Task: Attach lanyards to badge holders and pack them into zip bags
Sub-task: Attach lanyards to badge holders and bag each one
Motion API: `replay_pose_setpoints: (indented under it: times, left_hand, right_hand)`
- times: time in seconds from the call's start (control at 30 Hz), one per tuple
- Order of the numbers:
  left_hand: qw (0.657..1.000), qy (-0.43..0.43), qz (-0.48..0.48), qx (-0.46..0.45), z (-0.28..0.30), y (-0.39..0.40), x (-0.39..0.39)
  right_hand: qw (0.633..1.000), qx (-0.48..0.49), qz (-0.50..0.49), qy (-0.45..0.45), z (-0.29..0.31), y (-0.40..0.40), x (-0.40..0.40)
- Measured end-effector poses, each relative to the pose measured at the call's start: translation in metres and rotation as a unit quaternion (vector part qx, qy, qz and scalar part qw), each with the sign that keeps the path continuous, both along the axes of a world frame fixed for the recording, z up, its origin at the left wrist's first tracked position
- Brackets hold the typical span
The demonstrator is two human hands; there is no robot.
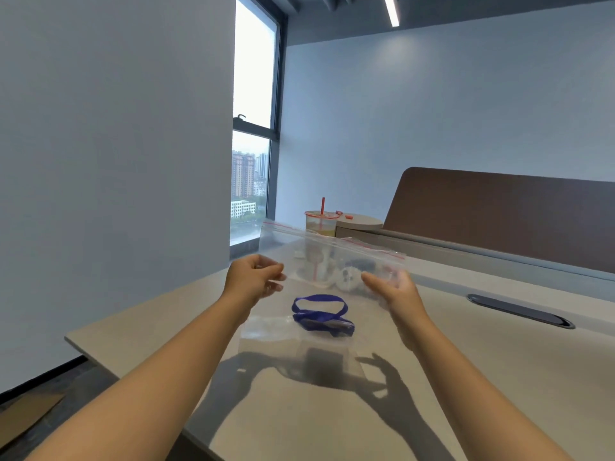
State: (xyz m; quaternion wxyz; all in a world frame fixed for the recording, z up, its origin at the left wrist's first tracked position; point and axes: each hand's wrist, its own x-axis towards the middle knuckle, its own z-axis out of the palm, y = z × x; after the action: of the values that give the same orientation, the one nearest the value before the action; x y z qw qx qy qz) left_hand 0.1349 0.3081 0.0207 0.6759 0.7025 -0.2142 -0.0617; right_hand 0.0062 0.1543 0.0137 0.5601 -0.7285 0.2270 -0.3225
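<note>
I hold the zip bag (319, 294) upright above the tabletop (499, 377), left hand (254, 277) and right hand (392, 287) pinching its side edges, so the blue lanyard (321, 314) and badge holder settle at the bottom.

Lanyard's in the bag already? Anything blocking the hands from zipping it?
Yes, the blue lanyard sits low inside the zip bag, well below the red-lined zip strip. The left hand and right hand each hold a bag side below that strip; nothing visible lies across it.
</note>
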Motion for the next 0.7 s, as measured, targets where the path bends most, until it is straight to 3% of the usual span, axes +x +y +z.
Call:
replay_pose_setpoints:
  times: [0.1,0.23,0.43,0.7]
  left_hand:
    - [0.999,0.015,0.023,-0.022,-0.003,-0.003,0.003]
    - [0.999,0.018,0.032,-0.025,-0.005,-0.002,0.002]
    - [0.998,0.024,-0.016,-0.054,0.017,0.011,-0.006]
    - [0.992,-0.030,-0.044,-0.111,0.059,0.008,-0.046]
  right_hand:
    - [0.999,0.003,0.047,0.018,-0.018,0.000,0.001]
    - [0.999,-0.027,0.017,-0.003,-0.021,0.003,0.003]
    - [0.995,-0.026,-0.031,-0.090,0.019,0.008,-0.007]
    - [0.981,-0.067,-0.104,-0.150,0.070,0.005,-0.058]
